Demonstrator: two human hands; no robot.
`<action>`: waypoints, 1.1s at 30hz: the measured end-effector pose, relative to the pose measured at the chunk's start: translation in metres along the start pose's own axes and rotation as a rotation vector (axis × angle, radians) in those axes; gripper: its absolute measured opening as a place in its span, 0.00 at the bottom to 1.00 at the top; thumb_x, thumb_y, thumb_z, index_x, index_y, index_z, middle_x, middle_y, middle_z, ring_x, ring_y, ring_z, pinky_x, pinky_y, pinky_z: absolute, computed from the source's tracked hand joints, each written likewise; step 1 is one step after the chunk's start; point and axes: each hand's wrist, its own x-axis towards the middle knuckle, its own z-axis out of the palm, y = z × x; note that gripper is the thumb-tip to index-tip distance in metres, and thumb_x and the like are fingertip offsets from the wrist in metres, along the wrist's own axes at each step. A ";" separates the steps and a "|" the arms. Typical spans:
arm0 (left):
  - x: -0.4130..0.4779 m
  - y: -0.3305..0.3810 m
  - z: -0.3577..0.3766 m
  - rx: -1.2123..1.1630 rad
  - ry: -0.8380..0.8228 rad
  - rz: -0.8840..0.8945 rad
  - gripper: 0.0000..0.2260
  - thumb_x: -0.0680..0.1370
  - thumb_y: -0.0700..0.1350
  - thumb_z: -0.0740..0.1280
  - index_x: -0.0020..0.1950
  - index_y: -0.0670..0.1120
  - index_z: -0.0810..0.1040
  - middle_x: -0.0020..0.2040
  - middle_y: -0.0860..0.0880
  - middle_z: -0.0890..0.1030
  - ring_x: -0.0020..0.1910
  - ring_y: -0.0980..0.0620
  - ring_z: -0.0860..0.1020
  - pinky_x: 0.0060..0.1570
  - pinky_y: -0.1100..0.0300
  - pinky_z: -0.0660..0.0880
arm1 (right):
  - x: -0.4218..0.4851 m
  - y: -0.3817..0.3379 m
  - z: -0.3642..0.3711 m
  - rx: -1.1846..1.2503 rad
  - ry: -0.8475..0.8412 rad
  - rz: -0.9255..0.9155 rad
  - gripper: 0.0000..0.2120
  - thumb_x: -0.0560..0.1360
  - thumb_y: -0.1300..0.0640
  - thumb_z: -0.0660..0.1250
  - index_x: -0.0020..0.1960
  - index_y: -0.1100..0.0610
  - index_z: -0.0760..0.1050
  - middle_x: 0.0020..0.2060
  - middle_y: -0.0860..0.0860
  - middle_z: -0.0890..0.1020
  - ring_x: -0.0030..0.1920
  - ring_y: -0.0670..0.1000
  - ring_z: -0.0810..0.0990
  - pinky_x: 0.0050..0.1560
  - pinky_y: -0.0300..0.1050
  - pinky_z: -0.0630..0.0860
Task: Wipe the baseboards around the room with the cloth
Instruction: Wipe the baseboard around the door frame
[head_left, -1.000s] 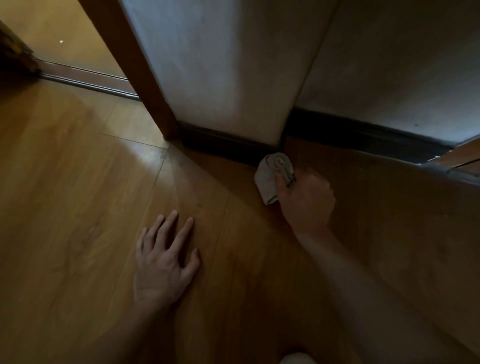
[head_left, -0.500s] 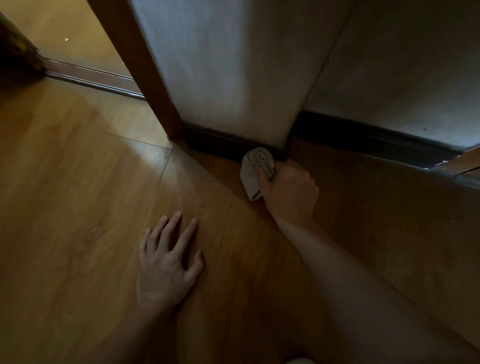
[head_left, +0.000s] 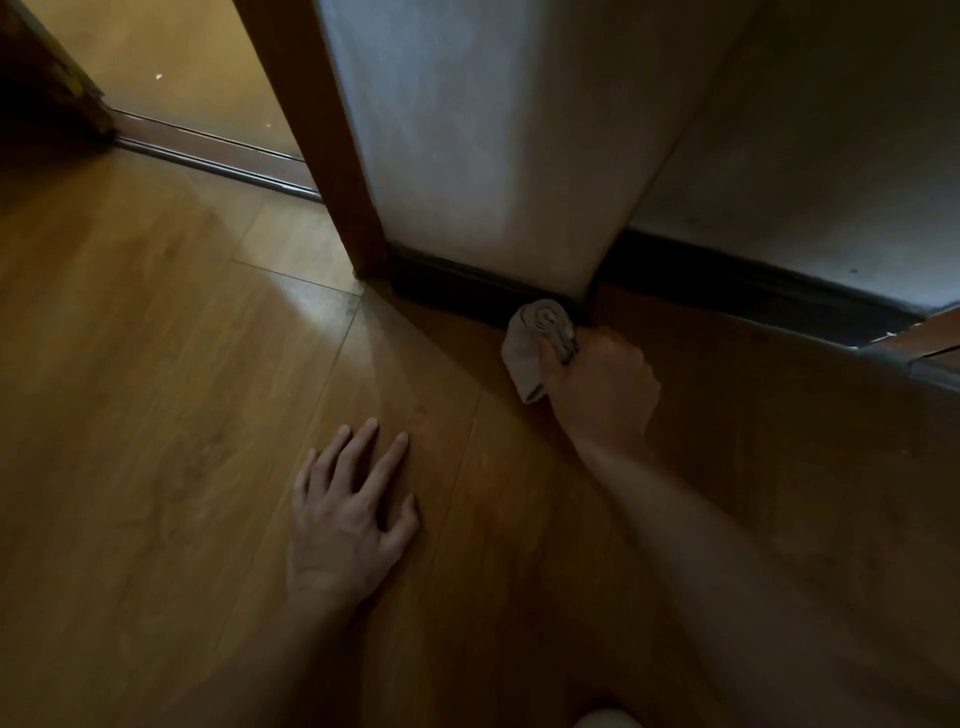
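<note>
The cloth has slid left along the baseboard, gripped by the right hand; left hand spread on floor

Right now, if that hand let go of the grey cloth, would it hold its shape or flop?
Probably flop: the cloth looks soft, bunched in the right hand with a loose end drooping below the thumb. It seems light, since one hand holds it easily. Pressed to the dark baseboard, it likely moulds to it.

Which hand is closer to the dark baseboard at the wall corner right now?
Right. The right hand grips the cloth right up against the baseboard at the corner. The left hand rests flat on the wooden floor, well back from it.
</note>
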 end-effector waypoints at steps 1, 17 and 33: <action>0.000 0.000 -0.001 -0.007 0.001 0.000 0.29 0.78 0.63 0.55 0.78 0.56 0.66 0.79 0.48 0.64 0.78 0.45 0.60 0.76 0.42 0.54 | -0.003 0.009 -0.005 -0.002 0.011 0.019 0.18 0.75 0.42 0.69 0.36 0.55 0.77 0.33 0.51 0.76 0.30 0.48 0.70 0.29 0.35 0.55; 0.052 0.078 0.007 0.011 -0.094 0.181 0.31 0.78 0.70 0.50 0.80 0.61 0.57 0.81 0.51 0.56 0.80 0.48 0.54 0.78 0.42 0.49 | 0.021 0.067 -0.029 0.295 0.014 0.236 0.13 0.78 0.51 0.67 0.40 0.59 0.77 0.39 0.54 0.79 0.40 0.49 0.75 0.31 0.37 0.61; 0.055 0.080 0.025 0.095 0.065 0.206 0.30 0.77 0.67 0.59 0.77 0.58 0.67 0.78 0.48 0.65 0.78 0.44 0.61 0.75 0.40 0.55 | 0.077 0.068 -0.007 0.673 -0.111 0.253 0.08 0.74 0.50 0.73 0.38 0.51 0.79 0.31 0.42 0.79 0.32 0.39 0.78 0.29 0.27 0.68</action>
